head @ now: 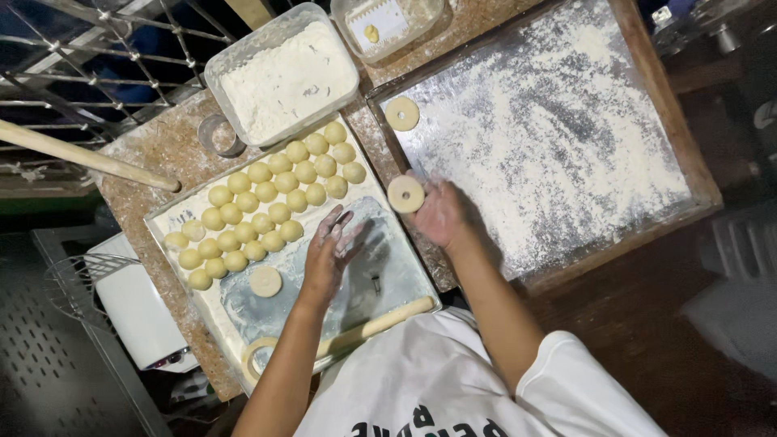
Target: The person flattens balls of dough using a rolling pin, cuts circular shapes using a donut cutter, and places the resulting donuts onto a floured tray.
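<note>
My right hand [441, 212] holds a ring-shaped piece of dough [405, 194] at the near left edge of a floured metal tray [558, 129]. Another dough ring [402, 113] lies on that tray's far left corner. My left hand [330, 251], floury and with fingers spread, hovers over a second tray [380, 267] and holds nothing. On that tray lie several round dough balls [267, 198] in rows and one flattened dough disc [265, 282]. A wooden rolling pin [380, 322] rests along its near edge.
A plastic tub of flour [283, 77] stands behind the dough tray, with a metal ring cutter [217, 136] beside it. A second clear tub [388, 24] is further back. A long wooden stick [81, 154] lies at left. A white appliance [142, 311] sits below left.
</note>
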